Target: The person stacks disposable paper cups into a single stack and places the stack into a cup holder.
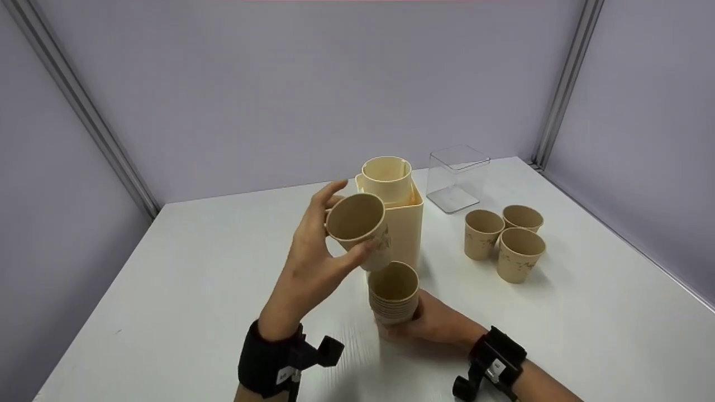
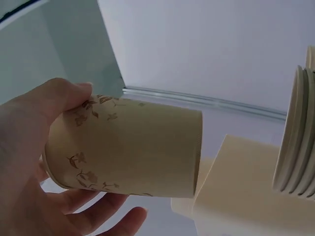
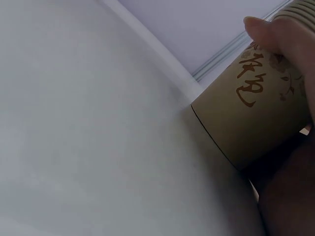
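Hands both occupied: your left hand [image 1: 313,262] grips one paper cup [image 1: 357,223] tilted above the cup stack [image 1: 394,293], which your right hand [image 1: 441,324] holds upright on the table [image 1: 195,290], three loose cups [image 1: 505,240] at three o'clock.

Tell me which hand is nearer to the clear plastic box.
Left. The left hand holds a single cup raised, nearer the clear box; the right hand grips the cup stack lower down, farther away.

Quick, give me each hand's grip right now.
Left hand: closed around a single paper cup, held up and tilted.
Right hand: closed around the stack of paper cups, upright on the table.
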